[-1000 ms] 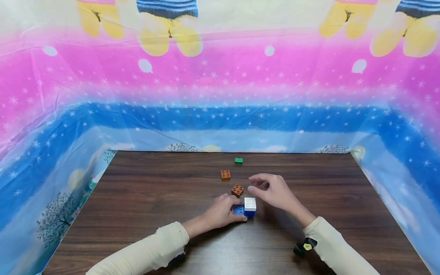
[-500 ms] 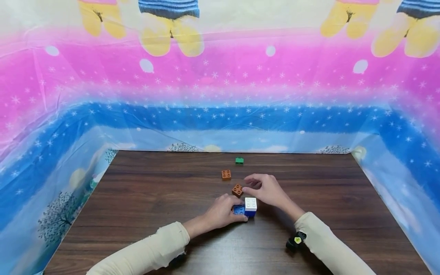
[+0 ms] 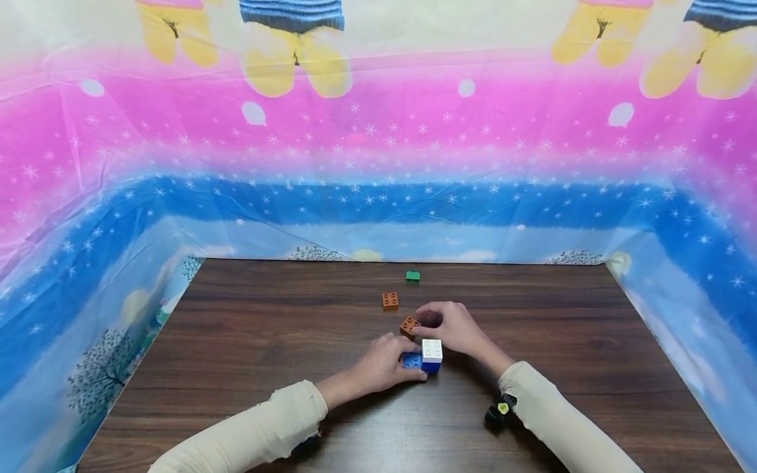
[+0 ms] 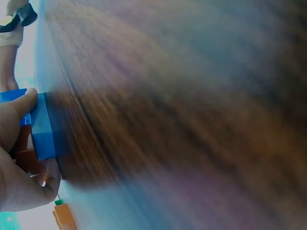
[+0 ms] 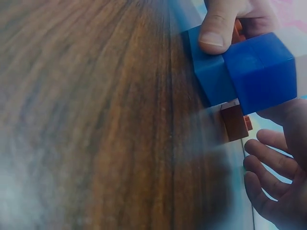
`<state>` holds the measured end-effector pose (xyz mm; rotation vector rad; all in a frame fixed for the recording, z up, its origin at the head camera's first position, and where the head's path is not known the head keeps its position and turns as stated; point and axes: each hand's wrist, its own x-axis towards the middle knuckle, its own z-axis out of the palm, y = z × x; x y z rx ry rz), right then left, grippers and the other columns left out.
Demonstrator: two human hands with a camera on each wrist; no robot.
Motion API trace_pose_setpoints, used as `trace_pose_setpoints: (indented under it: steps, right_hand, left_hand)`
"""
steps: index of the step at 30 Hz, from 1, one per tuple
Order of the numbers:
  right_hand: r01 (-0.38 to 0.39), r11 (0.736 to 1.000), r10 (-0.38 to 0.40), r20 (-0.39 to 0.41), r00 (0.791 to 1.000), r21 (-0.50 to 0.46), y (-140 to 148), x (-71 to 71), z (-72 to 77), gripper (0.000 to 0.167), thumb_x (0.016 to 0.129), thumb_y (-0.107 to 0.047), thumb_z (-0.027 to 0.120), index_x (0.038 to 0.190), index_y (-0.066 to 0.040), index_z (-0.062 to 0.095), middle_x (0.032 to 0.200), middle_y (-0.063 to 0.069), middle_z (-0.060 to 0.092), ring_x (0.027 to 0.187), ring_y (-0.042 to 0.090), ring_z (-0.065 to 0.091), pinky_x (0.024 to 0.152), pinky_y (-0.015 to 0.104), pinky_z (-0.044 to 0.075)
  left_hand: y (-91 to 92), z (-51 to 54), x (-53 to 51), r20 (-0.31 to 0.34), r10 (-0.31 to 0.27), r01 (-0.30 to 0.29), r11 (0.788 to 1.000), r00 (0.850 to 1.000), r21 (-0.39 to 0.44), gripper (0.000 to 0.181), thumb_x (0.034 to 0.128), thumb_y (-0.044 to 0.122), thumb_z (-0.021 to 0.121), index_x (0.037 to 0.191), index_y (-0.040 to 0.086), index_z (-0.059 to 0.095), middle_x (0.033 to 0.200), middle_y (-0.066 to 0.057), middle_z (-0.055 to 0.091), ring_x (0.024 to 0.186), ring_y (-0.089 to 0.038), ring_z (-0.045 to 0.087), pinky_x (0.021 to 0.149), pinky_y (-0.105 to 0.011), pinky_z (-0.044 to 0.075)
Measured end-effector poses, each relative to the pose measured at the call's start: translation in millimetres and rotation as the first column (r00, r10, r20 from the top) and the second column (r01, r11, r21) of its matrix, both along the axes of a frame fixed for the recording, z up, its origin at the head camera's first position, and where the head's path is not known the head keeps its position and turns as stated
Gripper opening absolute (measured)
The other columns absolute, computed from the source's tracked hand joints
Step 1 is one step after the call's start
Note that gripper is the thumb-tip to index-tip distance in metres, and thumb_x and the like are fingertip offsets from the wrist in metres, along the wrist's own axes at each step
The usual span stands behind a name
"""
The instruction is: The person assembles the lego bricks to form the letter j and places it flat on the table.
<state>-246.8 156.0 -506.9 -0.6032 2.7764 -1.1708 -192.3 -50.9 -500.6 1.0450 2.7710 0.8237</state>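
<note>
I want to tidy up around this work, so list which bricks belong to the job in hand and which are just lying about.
In the job:
light blue brick, gripped by the left hand
dark blue brick, with white brick on top
nearer orange brick, by the right hand

Apparently just lying about:
farther orange brick
green brick

Cloth wall [image 3: 422,141]: I see pink, blue, white snowflakes [image 3: 370,129].
Worktop [image 3: 266,309]: dark brown, with wood lines.
Light: a shiny patch [image 3: 378,420] near me.
</note>
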Motion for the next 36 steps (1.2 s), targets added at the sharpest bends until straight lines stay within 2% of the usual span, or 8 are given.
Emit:
trace_pose_setpoints:
  steps: [5,12,21,26,31,36]
  right_hand:
    - [-0.005,1.000,0.005,0.004,1.000,0.011,-2.4,-3.2,-3.6,0.035,0.087,-0.039,0.082,0.115,-0.019,0.076,0.105,-0.006,0.074,0.095,0.010,0.068,0.085,0.039,0.056]
    - [-0.029,0.999,0.029,-0.002,1.000,0.044,-3.2,-3.4,-4.5,0.039,0.086,-0.039,0.083,0.118,-0.018,0.075,0.104,-0.005,0.074,0.092,0.008,0.066,0.081,0.038,0.055]
    - [-0.040,0.998,0.040,-0.007,0.999,0.049,-2.9,-4.7,-6.2,0.034,0.090,-0.030,0.079,0.121,-0.016,0.074,0.107,0.000,0.074,0.096,0.012,0.067,0.084,0.039,0.055]
    - [-0.027,0.998,0.028,-0.005,1.000,0.061,-5.0,-5.1,-7.5,0.040,0.088,-0.035,0.082,0.121,-0.016,0.074,0.107,-0.002,0.074,0.095,0.011,0.066,0.084,0.039,0.055]
    - [-0.017,0.996,0.020,-0.039,0.999,0.088,-7.2,-6.3,-8.4,0.043,0.084,-0.034,0.086,0.121,-0.014,0.075,0.106,-0.002,0.074,0.093,0.011,0.065,0.083,0.038,0.055]
    - [-0.024,0.994,0.030,-0.053,0.998,0.103,-6.1,-6.0,-7.3,0.040,0.085,-0.031,0.085,0.120,-0.014,0.075,0.105,-0.001,0.073,0.093,0.011,0.065,0.083,0.039,0.054]
  left_hand:
    - [0.3,-0.2,-0.4,-0.007,0.004,-0.004,1.000,1.000,-0.014,0.044,0.0860,0.042,0.082,0.117,0.011,0.077,0.107,0.002,0.076,0.088,-0.009,0.061,0.077,-0.026,0.048]
    - [0.6,-0.2,-0.2,-0.017,-0.003,0.002,1.000,1.000,-0.006,0.041,0.0858,0.041,0.083,0.115,0.012,0.077,0.106,0.004,0.076,0.087,-0.008,0.061,0.078,-0.026,0.048]
    - [0.4,-0.7,-0.1,-0.012,-0.001,0.001,1.000,1.000,-0.008,0.042,0.0862,0.041,0.082,0.116,0.012,0.077,0.107,0.002,0.076,0.089,-0.009,0.063,0.079,-0.027,0.049]
    - [0.7,-1.3,0.1,-0.007,0.002,-0.002,1.000,1.000,-0.009,0.043,0.0862,0.041,0.082,0.117,0.012,0.077,0.109,0.002,0.076,0.090,-0.010,0.062,0.080,-0.028,0.049]
    - [0.2,-1.7,0.0,-0.024,-0.005,0.005,1.000,1.000,-0.005,0.042,0.0859,0.040,0.083,0.117,0.013,0.077,0.109,0.003,0.076,0.091,-0.011,0.064,0.081,-0.029,0.050]
    - [0.2,-1.3,-0.7,-0.017,-0.003,0.003,1.000,1.000,-0.010,0.043,0.0868,0.041,0.082,0.118,0.013,0.076,0.110,0.003,0.076,0.091,-0.010,0.064,0.081,-0.028,0.050]
